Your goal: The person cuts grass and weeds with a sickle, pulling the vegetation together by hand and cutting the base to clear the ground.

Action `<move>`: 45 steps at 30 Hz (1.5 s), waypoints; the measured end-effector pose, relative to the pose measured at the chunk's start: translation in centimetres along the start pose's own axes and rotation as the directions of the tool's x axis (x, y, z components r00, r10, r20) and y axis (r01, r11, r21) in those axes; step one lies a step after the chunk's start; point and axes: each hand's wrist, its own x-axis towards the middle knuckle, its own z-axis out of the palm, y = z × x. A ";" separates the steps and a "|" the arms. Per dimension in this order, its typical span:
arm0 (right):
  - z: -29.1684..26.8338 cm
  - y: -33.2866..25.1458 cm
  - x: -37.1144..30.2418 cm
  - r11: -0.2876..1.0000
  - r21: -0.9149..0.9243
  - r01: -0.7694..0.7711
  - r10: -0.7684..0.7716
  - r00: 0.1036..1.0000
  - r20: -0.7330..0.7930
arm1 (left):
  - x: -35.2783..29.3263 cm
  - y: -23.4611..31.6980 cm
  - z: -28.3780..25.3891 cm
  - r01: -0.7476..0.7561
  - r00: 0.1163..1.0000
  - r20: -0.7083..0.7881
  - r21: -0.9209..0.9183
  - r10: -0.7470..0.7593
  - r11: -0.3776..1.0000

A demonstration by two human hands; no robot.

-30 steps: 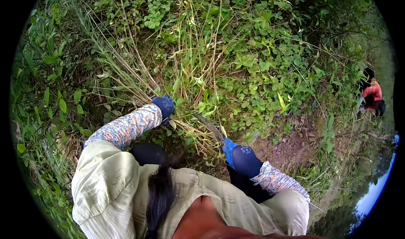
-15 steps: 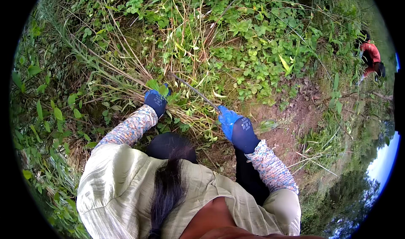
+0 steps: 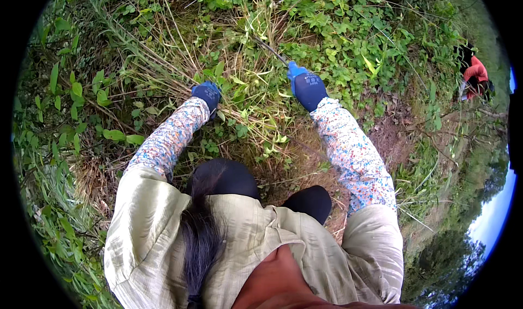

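Soft, even daylight is falling on the scene; no hard shadows or glare are showing. Fisheye distortion is bending the rim, where foliage is blurring against black corners.

Sloping ground [image 3: 403, 140] of bare brown soil, overgrown with low green broad-leaved weeds [image 3: 348, 42]. Covered at the middle by a flattened mat of dry yellow grass stalks [image 3: 256, 118]. Scattered with thin brown twigs [image 3: 436, 140] on the bare patch.

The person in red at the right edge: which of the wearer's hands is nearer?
Right. The right hand, gripping a blade's handle, is on that side of the person in red; the left hand grips grass stalks farther left.
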 end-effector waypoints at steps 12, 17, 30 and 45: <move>2.1 0.9 -38.6 0.818 0.143 -0.558 0.497 0.809 0.313 | -6.1 8.0 3.8 -0.053 0.996 -0.062 0.084 0.058 0.995; 1.6 -0.3 -39.5 0.713 0.311 -0.629 0.592 0.777 0.215 | -4.6 15.6 6.1 -0.223 0.960 -0.160 0.051 0.228 0.973; 0.0 -0.3 -29.0 -0.062 0.997 -0.047 0.879 0.471 0.077 | -7.5 14.6 9.4 -0.610 0.730 -0.635 -0.442 0.251 0.658; 14.3 -11.3 -38.5 -0.123 0.804 -0.582 0.268 0.760 0.592 | -18.7 3.0 6.2 0.009 0.976 0.086 -0.933 0.199 0.361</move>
